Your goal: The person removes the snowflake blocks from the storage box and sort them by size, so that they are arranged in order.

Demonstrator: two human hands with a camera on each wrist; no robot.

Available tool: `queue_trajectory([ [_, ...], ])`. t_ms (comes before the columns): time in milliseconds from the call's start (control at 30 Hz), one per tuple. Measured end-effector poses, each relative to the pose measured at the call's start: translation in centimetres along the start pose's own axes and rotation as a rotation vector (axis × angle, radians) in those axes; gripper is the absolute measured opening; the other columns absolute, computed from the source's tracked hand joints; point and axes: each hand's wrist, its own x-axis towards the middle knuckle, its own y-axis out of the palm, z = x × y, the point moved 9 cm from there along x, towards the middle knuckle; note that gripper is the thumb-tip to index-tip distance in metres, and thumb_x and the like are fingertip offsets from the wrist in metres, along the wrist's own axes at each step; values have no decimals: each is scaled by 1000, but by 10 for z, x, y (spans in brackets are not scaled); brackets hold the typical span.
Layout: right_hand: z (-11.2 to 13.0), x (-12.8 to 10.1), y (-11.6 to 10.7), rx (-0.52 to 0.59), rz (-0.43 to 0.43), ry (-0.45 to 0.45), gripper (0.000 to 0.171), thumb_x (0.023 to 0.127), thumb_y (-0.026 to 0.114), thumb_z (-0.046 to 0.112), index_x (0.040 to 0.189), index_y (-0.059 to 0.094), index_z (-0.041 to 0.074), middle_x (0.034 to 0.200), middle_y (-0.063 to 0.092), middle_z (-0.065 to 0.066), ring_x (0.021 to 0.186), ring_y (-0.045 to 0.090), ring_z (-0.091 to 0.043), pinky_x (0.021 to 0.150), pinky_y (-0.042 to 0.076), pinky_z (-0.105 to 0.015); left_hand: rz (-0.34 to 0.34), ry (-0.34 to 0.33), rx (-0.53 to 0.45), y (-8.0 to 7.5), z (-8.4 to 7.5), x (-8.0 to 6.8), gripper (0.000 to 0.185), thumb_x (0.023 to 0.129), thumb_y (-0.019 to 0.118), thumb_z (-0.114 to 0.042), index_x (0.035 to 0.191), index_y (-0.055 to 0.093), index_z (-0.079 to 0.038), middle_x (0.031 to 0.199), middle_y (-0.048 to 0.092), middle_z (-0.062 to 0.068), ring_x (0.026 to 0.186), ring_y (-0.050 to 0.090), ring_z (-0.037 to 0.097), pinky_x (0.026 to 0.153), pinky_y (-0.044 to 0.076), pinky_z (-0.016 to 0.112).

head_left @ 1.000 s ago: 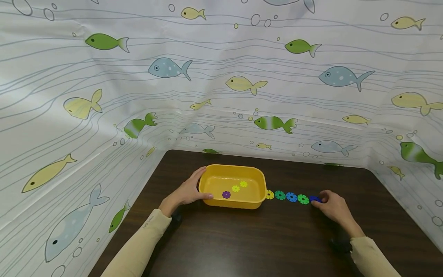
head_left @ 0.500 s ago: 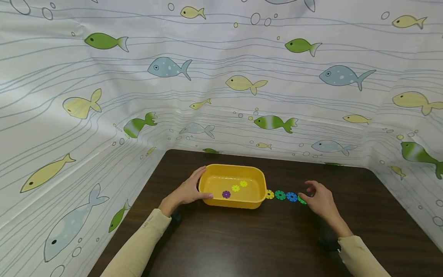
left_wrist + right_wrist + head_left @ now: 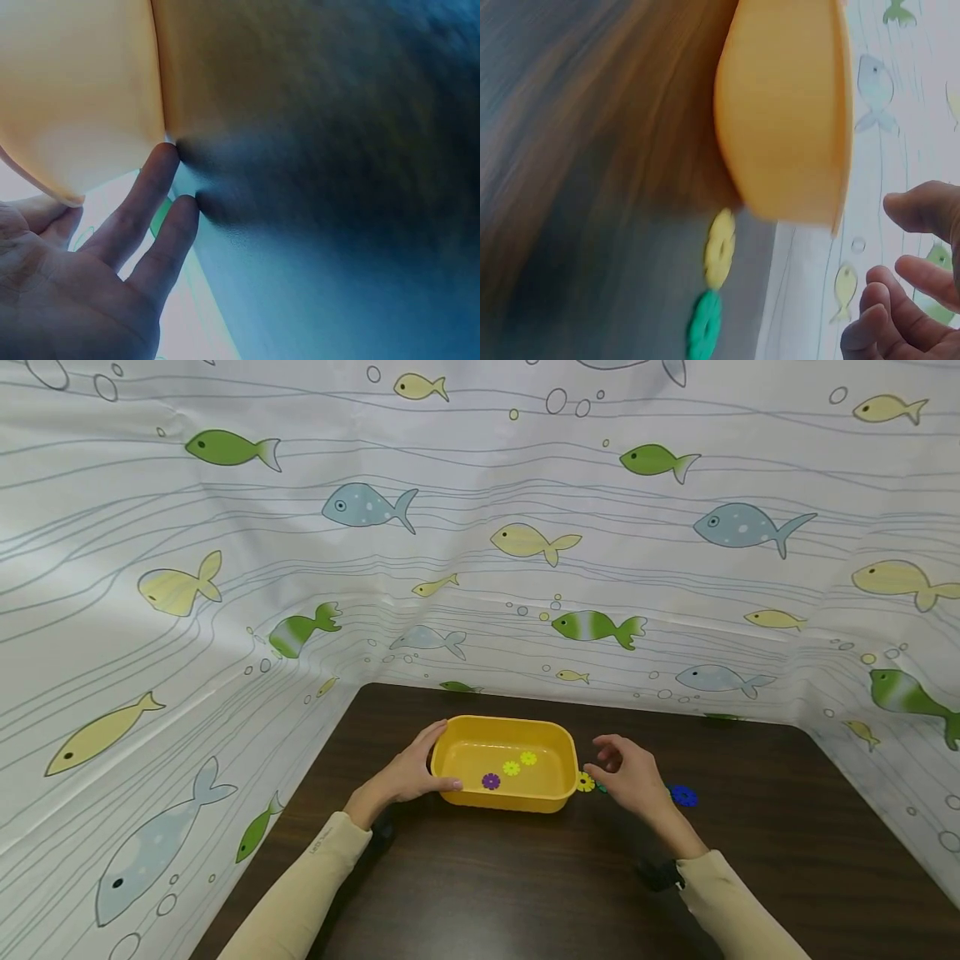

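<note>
A yellow tub (image 3: 507, 774) sits on the dark wooden table (image 3: 525, 877), and everything else is placed around it. The left hand (image 3: 408, 772) rests against the tub's left end, fingers straight along the wall and thumb at the near rim, pressing rather than gripping; the left wrist view shows the fingertips (image 3: 161, 161) touching the tub's underside edge. Inside the tub lie a purple disc (image 3: 491, 781) and two yellow discs (image 3: 519, 763). The right hand (image 3: 630, 774) hovers just to the right of the tub, fingers loosely curled and holding nothing that can be seen. Touching the tub's right wall on the table is another yellow disc (image 3: 585, 782), with a green disc (image 3: 703, 326) just beyond it, mostly hidden under the hand in the head view. A blue disc (image 3: 683, 795) lies further right of the tub, apart from the hand. A fish-print curtain (image 3: 480, 527) rises behind the tub.
</note>
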Motion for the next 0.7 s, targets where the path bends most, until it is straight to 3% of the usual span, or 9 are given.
queue_trajectory([
  [133,19,8,14,37,49,-6,44,84,81,19,123,66,5,97,67,-10,81,57,-18,69,52,-20,-5,-1,-3,0,0,0,111,77,83,-51,162,16,-26,170,16,1,146,42,32,118,41,54],
  [300,38,19,34,48,124,-17,45,85,80,19,125,65,2,99,67,-11,81,56,-18,72,55,-25,-3,-2,-1,0,0,-1,109,79,82,-50,162,15,-26,170,16,1,146,42,32,118,40,54],
  [700,51,43,74,-51,234,-36,40,86,78,18,120,70,-1,103,73,-14,88,65,-22,82,61,-40,4,-1,6,0,-1,-1,110,79,82,-50,162,15,-25,171,14,1,152,35,33,120,37,55],
])
